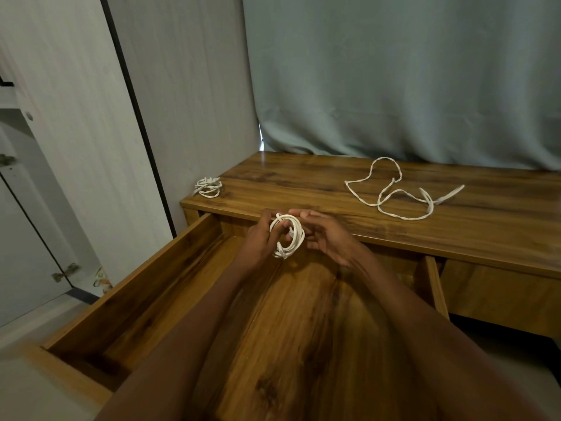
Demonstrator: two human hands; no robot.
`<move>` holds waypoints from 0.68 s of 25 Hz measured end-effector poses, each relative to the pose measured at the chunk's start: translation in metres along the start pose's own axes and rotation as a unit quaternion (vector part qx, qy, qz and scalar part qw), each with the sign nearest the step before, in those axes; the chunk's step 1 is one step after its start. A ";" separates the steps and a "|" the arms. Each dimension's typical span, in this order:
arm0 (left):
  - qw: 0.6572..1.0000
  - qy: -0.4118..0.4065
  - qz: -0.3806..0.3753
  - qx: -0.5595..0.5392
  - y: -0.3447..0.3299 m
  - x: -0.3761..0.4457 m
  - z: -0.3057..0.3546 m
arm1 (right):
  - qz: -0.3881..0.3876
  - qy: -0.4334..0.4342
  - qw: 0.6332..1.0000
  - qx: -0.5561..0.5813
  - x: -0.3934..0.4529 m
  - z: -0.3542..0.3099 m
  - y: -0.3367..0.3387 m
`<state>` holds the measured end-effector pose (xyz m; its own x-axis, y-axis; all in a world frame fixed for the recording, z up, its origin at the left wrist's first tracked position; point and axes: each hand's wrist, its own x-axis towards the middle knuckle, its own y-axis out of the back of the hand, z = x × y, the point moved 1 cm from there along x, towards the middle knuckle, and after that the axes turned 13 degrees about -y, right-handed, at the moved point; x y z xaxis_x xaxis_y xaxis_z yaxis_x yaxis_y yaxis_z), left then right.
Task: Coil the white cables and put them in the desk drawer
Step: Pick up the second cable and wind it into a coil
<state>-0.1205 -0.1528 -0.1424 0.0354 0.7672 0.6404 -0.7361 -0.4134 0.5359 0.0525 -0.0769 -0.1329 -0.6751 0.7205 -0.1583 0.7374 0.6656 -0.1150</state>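
Where the open drawer [170, 287] juts out nearest: bare inside, wooden floor showing between two forearms. Just above its back end, held in mid-air, a coiled white cable [287, 235]. Left hand [258, 241] with its grip curled round the coil's left side; right hand [324, 235] with fingertips pinching the coil's right edge. Farther back on the bench [334, 183]: a second coiled cable [209, 187] at the left corner, a loose uncoiled cable [397, 192] sprawled to the right. Behind, a grey-green curtain [394, 74].
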 end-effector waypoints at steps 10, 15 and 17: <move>0.994 0.034 -0.003 0.104 0.002 0.003 -0.016 | -0.006 0.021 0.995 -0.098 0.008 0.012 -0.021; 0.998 0.038 0.040 -0.024 0.003 0.000 -0.010 | -0.027 0.044 0.997 -0.058 0.004 0.008 -0.012; 0.993 0.056 0.060 -0.089 0.003 0.002 -0.011 | -0.025 0.064 0.996 -0.056 0.002 0.005 -0.013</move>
<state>-0.1303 -0.1474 -0.1456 -0.1277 0.7716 0.6232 -0.8390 -0.4192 0.3470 0.0417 -0.0855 -0.1369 -0.7142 0.6994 -0.0282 0.6998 0.7142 -0.0092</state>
